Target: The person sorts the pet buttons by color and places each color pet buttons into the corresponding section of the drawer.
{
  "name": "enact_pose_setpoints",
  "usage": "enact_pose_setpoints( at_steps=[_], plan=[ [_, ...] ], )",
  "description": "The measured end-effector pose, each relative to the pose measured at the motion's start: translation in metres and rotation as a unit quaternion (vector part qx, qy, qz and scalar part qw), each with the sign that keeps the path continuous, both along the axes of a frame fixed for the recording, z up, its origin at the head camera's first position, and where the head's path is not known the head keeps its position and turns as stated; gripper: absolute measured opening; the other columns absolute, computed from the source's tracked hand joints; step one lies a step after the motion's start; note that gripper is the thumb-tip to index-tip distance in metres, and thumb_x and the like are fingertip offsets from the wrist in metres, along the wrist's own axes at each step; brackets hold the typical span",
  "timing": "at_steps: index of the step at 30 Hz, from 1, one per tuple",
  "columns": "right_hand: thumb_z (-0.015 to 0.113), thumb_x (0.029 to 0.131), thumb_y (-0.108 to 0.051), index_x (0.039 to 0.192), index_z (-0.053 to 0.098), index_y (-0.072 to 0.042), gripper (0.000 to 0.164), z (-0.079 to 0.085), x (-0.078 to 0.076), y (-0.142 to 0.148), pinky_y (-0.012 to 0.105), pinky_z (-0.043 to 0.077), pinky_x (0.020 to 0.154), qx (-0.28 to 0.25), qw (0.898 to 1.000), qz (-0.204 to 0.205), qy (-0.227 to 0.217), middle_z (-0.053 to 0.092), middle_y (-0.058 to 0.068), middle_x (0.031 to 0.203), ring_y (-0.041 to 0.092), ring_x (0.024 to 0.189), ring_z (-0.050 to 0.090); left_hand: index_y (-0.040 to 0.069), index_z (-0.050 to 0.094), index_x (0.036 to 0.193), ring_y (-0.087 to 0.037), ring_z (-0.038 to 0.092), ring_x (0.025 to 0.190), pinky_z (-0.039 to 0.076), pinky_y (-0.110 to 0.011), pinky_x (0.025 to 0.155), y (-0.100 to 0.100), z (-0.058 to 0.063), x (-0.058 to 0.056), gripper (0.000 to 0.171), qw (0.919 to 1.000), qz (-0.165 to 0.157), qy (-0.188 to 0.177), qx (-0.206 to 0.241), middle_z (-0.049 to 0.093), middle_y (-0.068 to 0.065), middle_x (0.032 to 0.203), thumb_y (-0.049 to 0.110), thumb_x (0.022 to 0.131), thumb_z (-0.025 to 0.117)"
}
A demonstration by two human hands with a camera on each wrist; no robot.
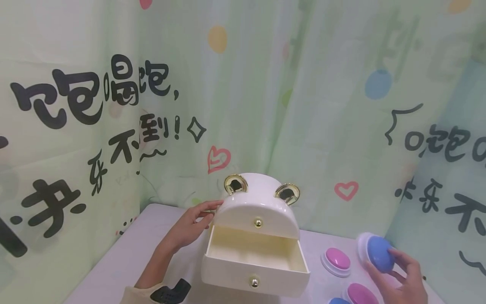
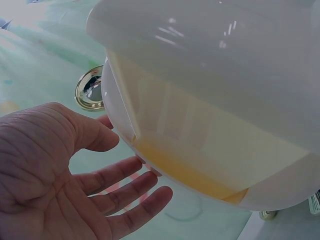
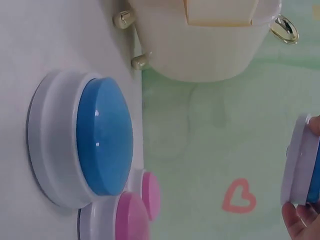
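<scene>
A glossy white drawer box (image 1: 254, 207) with gold-rimmed, eye-like rounds on top stands at the middle of the head view. Its lower drawer (image 1: 228, 270) is pulled out, showing a cream interior. My left hand (image 1: 190, 226) is at the box's left side; in the left wrist view, the fingers of that hand (image 2: 85, 185) are extended and spread along the box edge. At the right, my right hand (image 1: 406, 276) grips a round blue-and-white push button (image 1: 381, 254) by its rim, raised and tilted. The right wrist view catches this raised button (image 3: 299, 165) only partly.
A pink push button (image 1: 338, 258) lies on the white table (image 1: 167, 211) right of the box. Nearer are another pink button (image 1: 362, 293) and a blue one (image 3: 107, 135). Printed cloth (image 1: 247, 105) encloses the table at the back and sides.
</scene>
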State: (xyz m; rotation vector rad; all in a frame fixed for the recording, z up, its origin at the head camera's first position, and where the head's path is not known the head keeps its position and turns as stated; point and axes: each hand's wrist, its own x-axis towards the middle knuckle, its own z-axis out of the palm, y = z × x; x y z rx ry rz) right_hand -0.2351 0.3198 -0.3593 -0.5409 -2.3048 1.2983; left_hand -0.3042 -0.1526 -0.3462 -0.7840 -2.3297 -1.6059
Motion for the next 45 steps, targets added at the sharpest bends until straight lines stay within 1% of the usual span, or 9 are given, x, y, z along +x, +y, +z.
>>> enact_pose_setpoints(
  at_steps=[4, 18, 20, 22, 30, 33, 37, 41, 45],
  plan=[
    [0.071, 0.079, -0.053, 0.152, 0.016, -0.013, 0.1, 0.002, 0.003, -0.01, 0.068, 0.036, 0.094, 0.008, 1.0, 0.003, 0.01, 0.014, 0.024, 0.156, 0.054, 0.123, 0.038, 0.02, 0.054, 0.136, -0.027, 0.054, 0.116, 0.052, -0.034, 0.086, 0.0, 0.0, 0.0, 0.037, 0.9999, 0.01, -0.008, 0.001, 0.057, -0.001, 0.131, 0.013, 0.101, 0.045],
    [0.077, 0.079, -0.039, 0.146, 0.029, -0.022, 0.084, 0.006, 0.012, -0.034, 0.063, 0.04, 0.094, 0.039, 0.996, 0.009, 0.084, 0.026, 0.008, 0.154, 0.046, 0.121, 0.045, 0.02, 0.053, 0.137, -0.027, 0.054, 0.116, 0.052, -0.035, 0.087, -0.001, -0.001, -0.001, 0.037, 1.0, 0.007, -0.001, -0.002, 0.057, -0.001, 0.132, 0.013, 0.101, 0.046],
    [0.078, 0.079, -0.037, 0.145, 0.031, -0.023, 0.083, 0.007, 0.013, -0.038, 0.051, 0.046, 0.095, 0.045, 0.995, 0.012, 0.092, 0.029, 0.005, 0.153, 0.045, 0.12, 0.047, 0.022, 0.054, 0.136, -0.026, 0.055, 0.116, 0.051, -0.035, 0.087, -0.001, -0.001, -0.001, 0.037, 0.9999, 0.013, -0.004, -0.002, 0.057, 0.001, 0.131, 0.012, 0.101, 0.046],
    [0.079, 0.079, -0.033, 0.145, 0.033, -0.023, 0.081, 0.008, 0.014, -0.043, 0.051, 0.046, 0.095, 0.05, 0.993, 0.017, 0.103, 0.031, 0.003, 0.151, 0.044, 0.12, 0.048, 0.022, 0.054, 0.136, -0.025, 0.055, 0.115, 0.052, -0.034, 0.086, -0.001, -0.001, -0.001, 0.037, 0.9999, 0.014, -0.003, -0.002, 0.058, 0.002, 0.131, 0.012, 0.101, 0.046],
    [0.081, 0.078, -0.028, 0.141, 0.036, -0.017, 0.078, 0.014, 0.022, -0.064, 0.063, 0.041, 0.093, 0.072, 0.987, 0.039, 0.14, 0.036, 0.006, 0.145, 0.041, 0.12, 0.047, 0.018, 0.053, 0.136, -0.028, 0.054, 0.115, 0.052, -0.037, 0.085, -0.001, -0.001, -0.001, 0.037, 1.0, 0.001, 0.006, -0.002, 0.056, -0.003, 0.133, 0.013, 0.101, 0.045],
    [0.082, 0.076, -0.025, 0.139, 0.04, -0.016, 0.076, 0.016, 0.023, -0.072, 0.036, 0.047, 0.097, 0.083, 0.985, 0.038, 0.147, 0.041, 0.002, 0.14, 0.034, 0.117, 0.05, 0.018, 0.054, 0.136, -0.028, 0.054, 0.116, 0.052, -0.037, 0.086, -0.002, -0.001, -0.001, 0.036, 1.0, 0.002, 0.004, -0.001, 0.056, -0.002, 0.133, 0.013, 0.101, 0.045],
    [0.084, 0.074, -0.021, 0.135, 0.045, -0.017, 0.073, 0.016, 0.025, -0.081, 0.002, 0.037, 0.083, 0.11, 0.979, 0.038, 0.168, 0.046, -0.004, 0.134, 0.013, 0.112, 0.052, 0.017, 0.054, 0.136, -0.028, 0.054, 0.116, 0.052, -0.038, 0.086, -0.001, -0.001, -0.001, 0.036, 1.0, 0.001, 0.009, -0.001, 0.057, -0.003, 0.133, 0.012, 0.101, 0.044],
    [0.087, 0.067, -0.007, 0.129, 0.05, -0.009, 0.073, 0.015, 0.025, -0.087, -0.001, 0.036, 0.083, 0.144, 0.961, 0.071, 0.227, 0.05, 0.0, 0.13, -0.005, 0.108, 0.047, 0.017, 0.054, 0.136, -0.028, 0.055, 0.117, 0.052, -0.037, 0.087, -0.001, 0.0, -0.001, 0.036, 1.0, 0.001, 0.007, -0.001, 0.057, -0.003, 0.132, 0.012, 0.101, 0.045],
    [0.089, 0.059, -0.001, 0.125, 0.053, -0.004, 0.075, 0.013, 0.026, -0.089, -0.002, 0.035, 0.083, 0.198, 0.937, 0.106, 0.269, 0.053, 0.007, 0.129, -0.01, 0.108, 0.043, 0.019, 0.054, 0.136, -0.029, 0.055, 0.116, 0.052, -0.037, 0.087, 0.0, 0.0, -0.002, 0.037, 1.0, 0.004, 0.001, 0.0, 0.058, -0.003, 0.131, 0.013, 0.1, 0.047]
  ],
)
